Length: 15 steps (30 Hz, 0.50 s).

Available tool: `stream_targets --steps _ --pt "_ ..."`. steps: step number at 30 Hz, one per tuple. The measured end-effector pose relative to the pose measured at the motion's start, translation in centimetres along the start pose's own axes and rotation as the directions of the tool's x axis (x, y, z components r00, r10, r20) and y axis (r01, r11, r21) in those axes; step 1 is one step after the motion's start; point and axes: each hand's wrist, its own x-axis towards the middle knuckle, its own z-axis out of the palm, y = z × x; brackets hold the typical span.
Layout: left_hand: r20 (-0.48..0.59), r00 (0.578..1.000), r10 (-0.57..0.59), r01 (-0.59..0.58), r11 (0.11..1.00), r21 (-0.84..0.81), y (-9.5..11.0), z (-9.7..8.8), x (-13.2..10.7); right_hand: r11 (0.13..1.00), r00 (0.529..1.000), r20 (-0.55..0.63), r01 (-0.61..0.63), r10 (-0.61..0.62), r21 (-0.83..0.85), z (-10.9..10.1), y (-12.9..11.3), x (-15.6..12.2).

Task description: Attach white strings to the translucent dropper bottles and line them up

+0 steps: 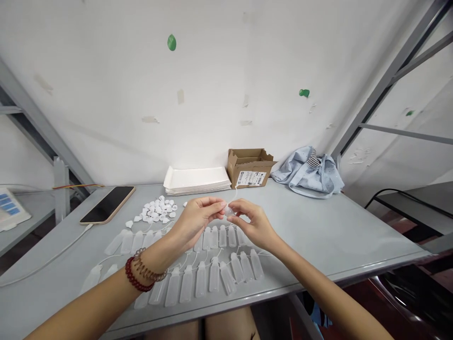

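In front of the open brown cardboard box [252,169], toward the person, both hands meet above the grey, smooth-topped bench [329,231]. The left hand [202,218] has its thumb and fingertips pinched on a small translucent plastic piece [230,211], and the right hand [253,221] grips the same piece from the other side with thumb and bent fingers. Much of that piece is hidden by the fingers; a thin pale strand [236,188] rises above it, before the box's front.

Nearer the person than the box, below the hands, slim translucent white plastic bottles lie in a back row [214,238] and a front row [200,279], with thin pale strands curving among them. The left forearm covers part of both rows.

To the left of the box and nearer the person sits a loose heap of small white plastic caps [155,209]. Immediately left of the box, touching or nearly so, is a stack of flat white trays [197,180]. Well to its left lies a black-screened phone in a pale case [109,204], a white cable [56,256] at its near end. Just right of the box rests a crumpled light-blue fabric bag [307,171].
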Motion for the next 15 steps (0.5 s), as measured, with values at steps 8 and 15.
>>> stream_targets --steps 8,15 --pt "-0.055 0.992 0.114 -0.1 0.972 0.214 -0.37 0.42 -0.35 0.997 0.997 -0.028 -0.069 0.07 0.04 0.24 -0.33 -0.46" --pt "-0.04 0.975 0.22 -0.182 0.883 0.433 -0.12 0.63 -0.97 0.979 0.988 -0.044 -0.144 0.151 0.145 0.32 -0.54 -0.59"
